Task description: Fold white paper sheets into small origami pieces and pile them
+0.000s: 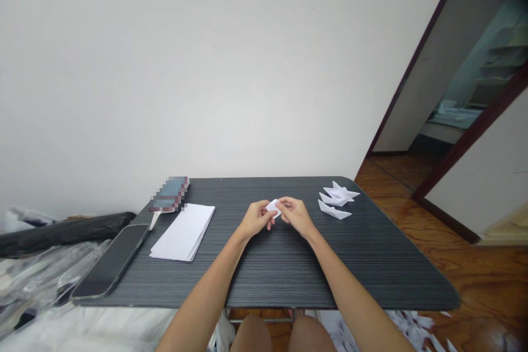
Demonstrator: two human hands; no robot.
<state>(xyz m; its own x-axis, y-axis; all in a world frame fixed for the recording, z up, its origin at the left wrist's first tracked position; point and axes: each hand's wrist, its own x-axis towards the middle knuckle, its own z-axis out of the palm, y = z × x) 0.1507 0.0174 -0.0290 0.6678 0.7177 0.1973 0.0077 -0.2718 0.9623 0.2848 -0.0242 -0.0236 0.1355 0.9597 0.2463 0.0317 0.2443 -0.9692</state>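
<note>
A small folded piece of white paper [273, 208] is held just above the middle of the dark table. My left hand [258, 218] pinches its left side, thumb in front. On the other side my right hand [295, 214] grips it, thumb and fingers closed on the edge. The fingers cover part of the paper, so its full shape is hidden. To the right of my hands lie several folded white paper boats [335, 210], some overlapping. A stack of white paper sheets [183, 232] rests to the left.
A dark-screened phone [111, 264] lies at the table's left edge. Behind it is a blurred-out object [170, 194] with a white strip. The dark table [280, 283] meets a white wall. Many white folded papers [412, 327] lie below, right.
</note>
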